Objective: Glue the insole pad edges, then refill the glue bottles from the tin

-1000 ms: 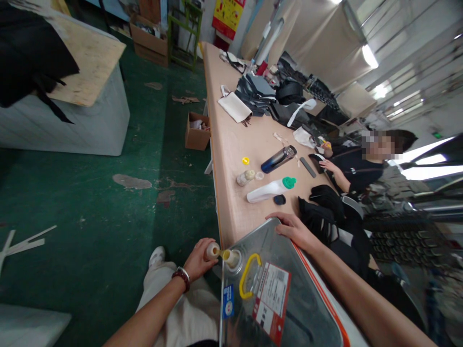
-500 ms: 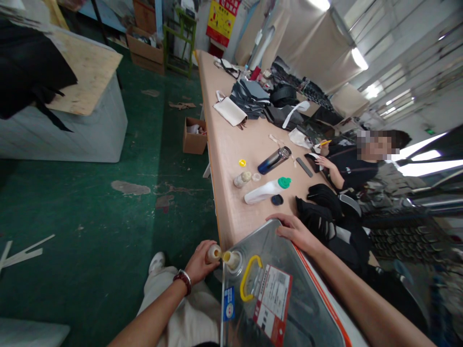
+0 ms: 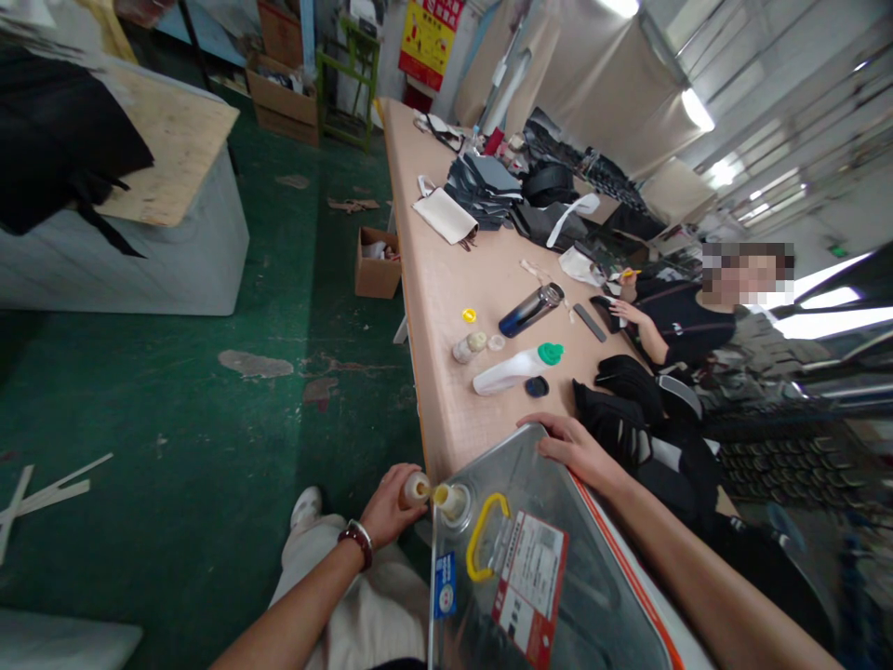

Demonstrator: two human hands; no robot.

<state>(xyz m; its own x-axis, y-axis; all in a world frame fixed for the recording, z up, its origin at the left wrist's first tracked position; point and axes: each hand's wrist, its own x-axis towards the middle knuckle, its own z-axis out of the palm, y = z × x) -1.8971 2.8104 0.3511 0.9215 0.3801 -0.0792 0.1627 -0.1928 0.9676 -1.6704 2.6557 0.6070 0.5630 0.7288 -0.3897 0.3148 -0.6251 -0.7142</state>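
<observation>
My left hand (image 3: 388,508) is wrapped around a small whitish bottle (image 3: 417,489), its mouth turned up beside the can's spout. A large rectangular metal can (image 3: 593,568) lies tilted over the near end of the table, its top face toward me. From its corner sticks a yellowish spout (image 3: 450,501), and an amber trickle seems to link it with the bottle mouth. My right hand (image 3: 576,453) grips the can's upper far edge, fingers curled over it. On the can's top are a yellow handle (image 3: 481,540) and a red-and-white label (image 3: 531,577).
On the table (image 3: 446,279) stand a smeared small bottle (image 3: 469,347), a white squeeze bottle with green cap (image 3: 513,370), a blue thermos (image 3: 530,310) and a dark cap (image 3: 537,386). A co-worker (image 3: 684,312) sits across, handling black material. Black pieces (image 3: 628,409) pile at the right.
The view has shifted slightly, moving everything a few pixels right. Both hands keep their holds, and the bottle stays at the spout.
</observation>
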